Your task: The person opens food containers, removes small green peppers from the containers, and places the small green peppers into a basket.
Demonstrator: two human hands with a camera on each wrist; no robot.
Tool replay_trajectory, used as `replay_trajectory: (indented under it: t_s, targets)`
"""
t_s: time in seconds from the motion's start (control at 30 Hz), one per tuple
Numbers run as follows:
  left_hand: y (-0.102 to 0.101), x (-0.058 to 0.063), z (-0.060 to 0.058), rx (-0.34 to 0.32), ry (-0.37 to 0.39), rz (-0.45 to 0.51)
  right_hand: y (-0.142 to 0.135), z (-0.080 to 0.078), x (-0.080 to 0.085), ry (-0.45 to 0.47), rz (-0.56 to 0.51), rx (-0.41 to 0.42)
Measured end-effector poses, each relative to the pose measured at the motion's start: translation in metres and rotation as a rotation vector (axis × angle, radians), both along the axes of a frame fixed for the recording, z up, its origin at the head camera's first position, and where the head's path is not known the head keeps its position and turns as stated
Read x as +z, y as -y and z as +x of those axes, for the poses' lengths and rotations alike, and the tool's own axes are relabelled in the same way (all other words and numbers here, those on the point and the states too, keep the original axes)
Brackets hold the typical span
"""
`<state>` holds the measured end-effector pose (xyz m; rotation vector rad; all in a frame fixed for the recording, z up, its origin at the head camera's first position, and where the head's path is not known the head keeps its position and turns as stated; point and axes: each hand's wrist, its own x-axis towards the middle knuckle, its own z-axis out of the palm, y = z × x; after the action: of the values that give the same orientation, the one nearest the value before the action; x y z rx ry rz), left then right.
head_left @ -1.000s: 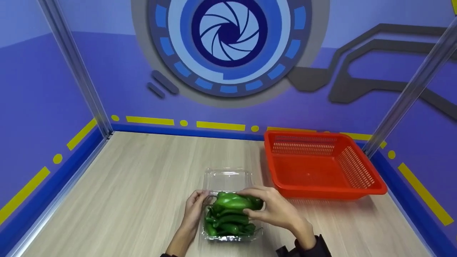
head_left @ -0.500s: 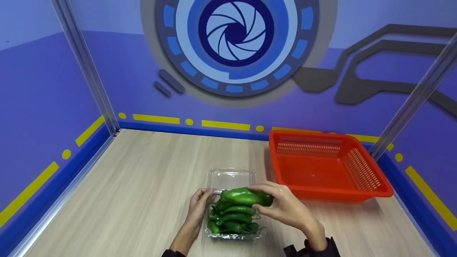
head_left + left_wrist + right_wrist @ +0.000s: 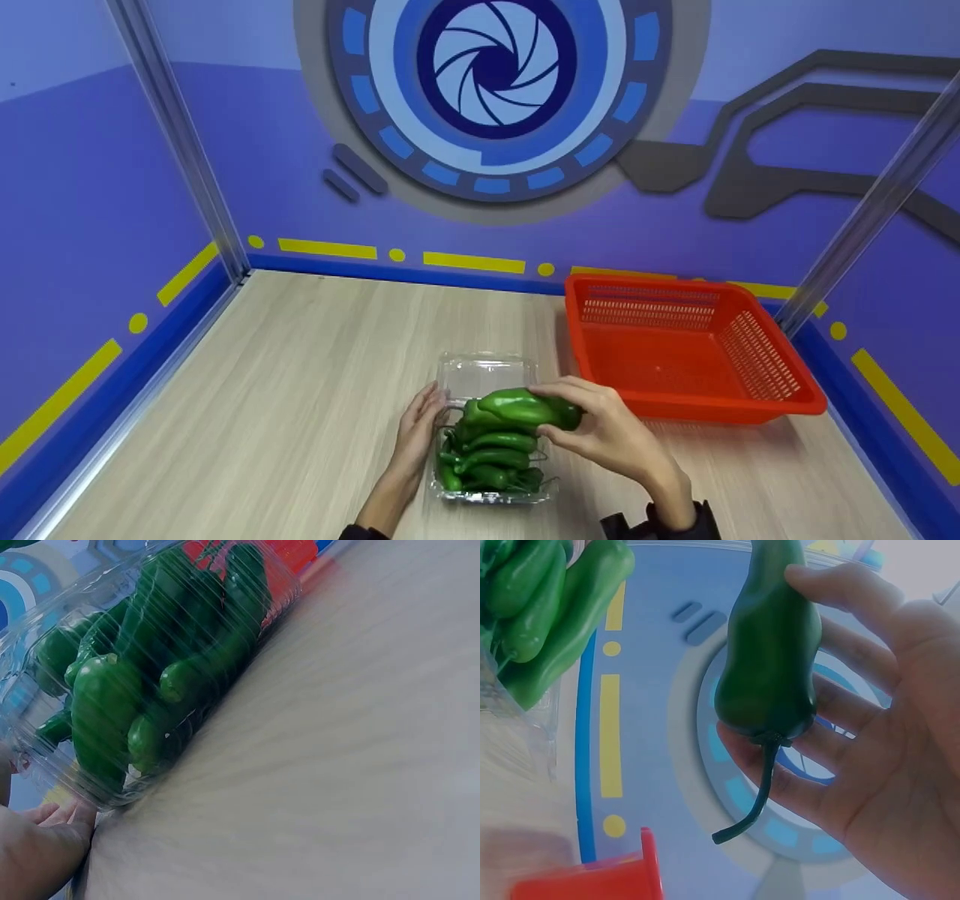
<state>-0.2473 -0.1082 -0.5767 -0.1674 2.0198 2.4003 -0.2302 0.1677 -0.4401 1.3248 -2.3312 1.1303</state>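
Observation:
A clear plastic clamshell box (image 3: 499, 497) lies on the table with its lid (image 3: 487, 367) folded back. Several green peppers (image 3: 496, 456) fill it; through its wall they also show in the left wrist view. My right hand (image 3: 619, 435) grips a larger green pepper (image 3: 769, 652) between thumb and fingers, raised over the box's far right part. In the right wrist view its stem (image 3: 757, 802) hangs free. My left hand (image 3: 415, 431) rests at the box's left side, fingers fairly straight and touching the edge near the hinge.
A red plastic basket (image 3: 697, 405) with slotted walls stands at the back right, just beyond my right hand. The pale wooden table (image 3: 300, 390) is bounded by blue and purple printed panels (image 3: 480, 232) at the back and sides.
The gripped pepper has risen and shifted a little right with my right hand, away from the other peppers. My left fingers have straightened slightly. The head view has shifted a little.

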Motion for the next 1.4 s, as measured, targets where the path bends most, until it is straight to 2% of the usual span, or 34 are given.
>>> replay_trajectory:
  t_s: [0.17, 0.4, 0.67, 1.1, 1.2, 1.4]
  targets:
    - [0.002, 0.002, 0.001, -0.049, 0.040, -0.009, 0.002, -0.001, 0.000, 0.001, 0.003, 0.003]
    - [0.006, 0.004, 0.002, -0.092, 0.025, 0.163, 0.004, -0.002, 0.001, 0.007, 0.000, -0.010]
    - [0.000, 0.004, 0.003, -0.087, 0.059, 0.067, 0.005, -0.006, 0.002, -0.049, 0.019, -0.056]
    - [-0.005, 0.000, 0.002, -0.070, 0.060, 0.074, 0.004, -0.010, 0.002, -0.116, -0.022, -0.107]
    - [-0.005, 0.001, 0.002, -0.070, 0.067, 0.083, 0.004, -0.011, 0.002, -0.135, -0.037, -0.156]
    - [-0.005, 0.002, 0.000, -0.078, 0.056, 0.088, 0.000, -0.017, 0.005, -0.182, -0.131, -0.332]
